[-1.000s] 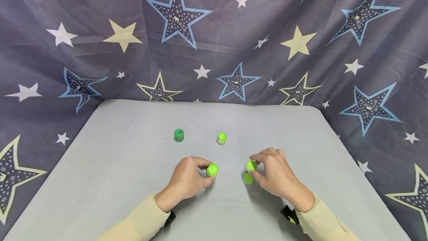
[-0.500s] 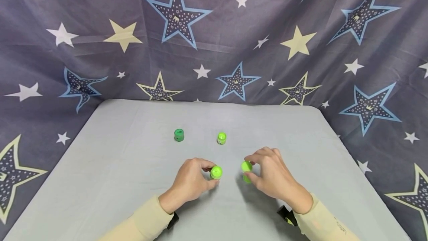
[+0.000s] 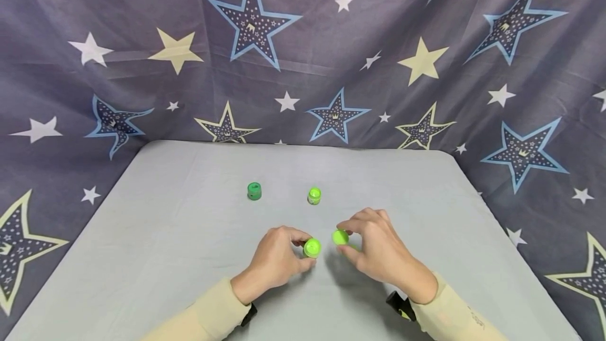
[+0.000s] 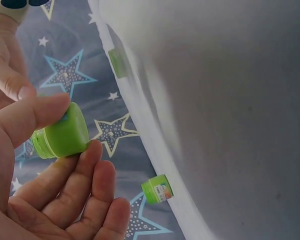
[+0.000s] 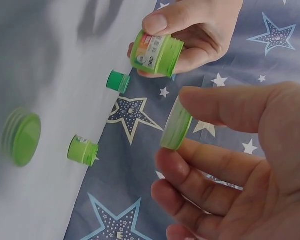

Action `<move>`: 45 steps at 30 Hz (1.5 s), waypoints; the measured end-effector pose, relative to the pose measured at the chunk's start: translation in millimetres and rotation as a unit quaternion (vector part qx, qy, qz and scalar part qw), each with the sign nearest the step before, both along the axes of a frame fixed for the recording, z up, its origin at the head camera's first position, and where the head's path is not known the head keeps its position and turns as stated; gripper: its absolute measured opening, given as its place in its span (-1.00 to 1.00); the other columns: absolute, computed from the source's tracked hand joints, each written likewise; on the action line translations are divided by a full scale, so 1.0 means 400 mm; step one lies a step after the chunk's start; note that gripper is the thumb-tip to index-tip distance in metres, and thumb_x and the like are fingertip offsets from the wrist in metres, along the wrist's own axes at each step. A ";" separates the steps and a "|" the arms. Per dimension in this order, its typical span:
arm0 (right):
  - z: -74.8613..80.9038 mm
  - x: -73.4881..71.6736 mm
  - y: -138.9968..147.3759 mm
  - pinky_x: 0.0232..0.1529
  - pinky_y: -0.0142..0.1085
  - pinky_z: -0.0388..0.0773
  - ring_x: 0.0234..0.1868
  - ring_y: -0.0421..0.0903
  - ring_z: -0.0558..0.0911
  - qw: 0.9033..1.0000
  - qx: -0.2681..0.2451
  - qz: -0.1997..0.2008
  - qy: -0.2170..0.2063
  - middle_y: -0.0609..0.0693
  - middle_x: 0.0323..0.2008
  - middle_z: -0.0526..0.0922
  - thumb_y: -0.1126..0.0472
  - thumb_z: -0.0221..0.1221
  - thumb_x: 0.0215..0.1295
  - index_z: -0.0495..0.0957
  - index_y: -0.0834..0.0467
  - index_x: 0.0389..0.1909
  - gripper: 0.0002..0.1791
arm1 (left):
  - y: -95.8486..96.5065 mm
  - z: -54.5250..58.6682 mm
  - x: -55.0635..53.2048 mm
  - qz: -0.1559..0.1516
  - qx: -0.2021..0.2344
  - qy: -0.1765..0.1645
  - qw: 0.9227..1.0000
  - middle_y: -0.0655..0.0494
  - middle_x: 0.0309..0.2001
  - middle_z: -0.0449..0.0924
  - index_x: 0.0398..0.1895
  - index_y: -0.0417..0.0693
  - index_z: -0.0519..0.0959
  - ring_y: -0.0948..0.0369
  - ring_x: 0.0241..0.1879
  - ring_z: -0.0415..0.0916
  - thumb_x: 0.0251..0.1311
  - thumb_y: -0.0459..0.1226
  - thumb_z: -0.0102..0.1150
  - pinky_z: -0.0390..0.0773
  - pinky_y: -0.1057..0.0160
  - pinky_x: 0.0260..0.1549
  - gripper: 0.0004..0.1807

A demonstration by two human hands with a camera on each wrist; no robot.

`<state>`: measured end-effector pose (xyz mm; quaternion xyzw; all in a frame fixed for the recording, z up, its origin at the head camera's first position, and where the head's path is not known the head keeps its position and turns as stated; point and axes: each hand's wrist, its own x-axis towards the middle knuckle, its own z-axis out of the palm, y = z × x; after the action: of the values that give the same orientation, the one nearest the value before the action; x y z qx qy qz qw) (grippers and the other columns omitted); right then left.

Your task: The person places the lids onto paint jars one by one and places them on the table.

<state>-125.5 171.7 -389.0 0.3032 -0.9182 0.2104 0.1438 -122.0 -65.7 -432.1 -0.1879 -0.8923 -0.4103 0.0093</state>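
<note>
My left hand [image 3: 276, 259] pinches a small light-green jar [image 3: 312, 248] between thumb and fingers, its open top facing up. The right wrist view shows a label on this jar [image 5: 152, 52] and a threaded neck. Just to its right, my right hand [image 3: 381, 249] holds a light-green screw lid [image 3: 340, 237] by its edge; jar and lid are apart. A second green lid [image 5: 24, 137] lies on the table near my right hand, mostly hidden by it in the head view.
Farther back on the grey-white table [image 3: 213, 225] stand a dark-green jar [image 3: 254, 191] and another light-green jar [image 3: 314, 196]. Behind the table hangs a dark star-patterned cloth [image 3: 303, 30].
My right hand has moved left with its lid, away from over the lid on the table. My left hand has brought its jar slightly right, narrowing the gap between them.
</note>
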 end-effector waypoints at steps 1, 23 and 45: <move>0.000 0.000 -0.002 0.01 -0.17 0.33 -0.18 -0.24 0.56 1.000 0.000 0.002 -0.001 -0.22 -0.33 0.70 0.13 0.60 -0.04 0.78 0.06 -0.18 -0.64 | 0.001 -0.001 0.000 -0.001 0.001 -0.001 1.000 0.39 -0.32 0.70 -0.25 0.11 0.81 0.19 -0.21 0.63 -0.08 -0.25 0.66 0.55 0.23 -0.22 -0.73; 0.004 0.014 -0.052 0.04 -0.17 0.31 -0.14 -0.26 0.55 0.998 -0.016 0.049 -0.029 -0.22 -0.29 0.69 0.10 0.58 0.02 0.78 0.04 -0.14 -0.64 | 0.019 -0.006 0.000 -0.022 0.012 0.003 1.000 0.34 -0.30 0.73 -0.22 0.06 0.82 0.19 -0.23 0.62 -0.06 -0.25 0.65 0.53 0.25 -0.27 -0.72; -0.013 0.019 -0.067 0.01 -0.20 0.29 -0.13 -0.27 0.53 0.997 -0.013 0.066 -0.037 -0.25 -0.25 0.71 0.09 0.59 0.02 0.79 -0.01 -0.14 -0.66 | 0.023 -0.009 0.005 -0.027 0.012 -0.003 1.000 0.43 -0.34 0.70 -0.30 0.12 0.81 0.24 -0.26 0.60 -0.05 -0.23 0.63 0.52 0.29 -0.28 -0.78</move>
<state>-118.0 144.8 -394.2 0.3533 -0.8981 0.2424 0.0991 -120.0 -56.5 -435.6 -0.2106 -0.8819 -0.4218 -0.0018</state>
